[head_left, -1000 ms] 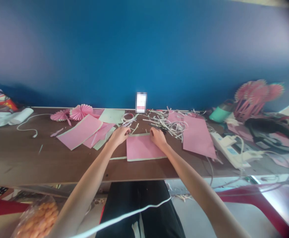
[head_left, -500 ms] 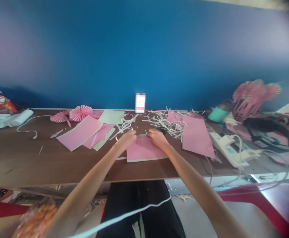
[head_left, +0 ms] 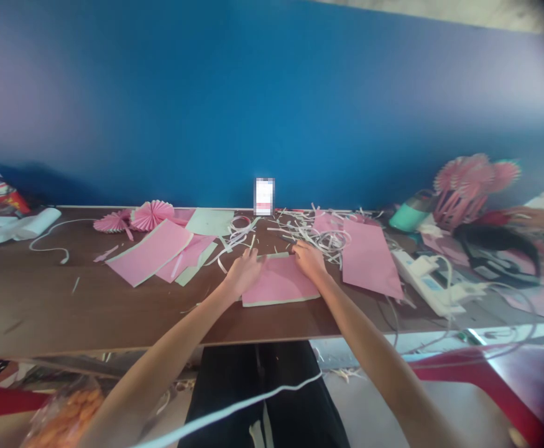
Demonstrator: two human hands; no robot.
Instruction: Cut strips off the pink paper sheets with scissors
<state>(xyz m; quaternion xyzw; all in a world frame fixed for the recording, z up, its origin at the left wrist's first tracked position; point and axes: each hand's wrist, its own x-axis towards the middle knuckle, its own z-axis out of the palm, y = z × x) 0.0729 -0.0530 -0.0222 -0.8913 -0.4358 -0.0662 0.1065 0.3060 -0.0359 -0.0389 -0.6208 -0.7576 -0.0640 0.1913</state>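
Observation:
A pink paper sheet (head_left: 281, 283) with pale edges lies on the brown table in front of me. My left hand (head_left: 245, 272) covers its upper left corner, fingers bent close together at the edge. At the upper right corner, my right hand (head_left: 309, 260) grips the sheet with curled fingers. The fingertips are small and partly hidden in this view. Just beyond the right fingers, dark scissors (head_left: 288, 239) lie partly hidden beside a tangle of white paper strips (head_left: 332, 239).
Pink sheets (head_left: 150, 252) and folded paper fans (head_left: 153, 214) lie left. Another pink sheet (head_left: 372, 258), a power strip (head_left: 425, 283) and a black headband-like object (head_left: 500, 255) are right. A phone (head_left: 264, 196) stands against the blue wall. Another person's hand (head_left: 539, 219) shows far right.
My hands have moved apart along the sheet's top edge, the left one nearer to me and the right one rightward. Another person's hand has appeared at the far right.

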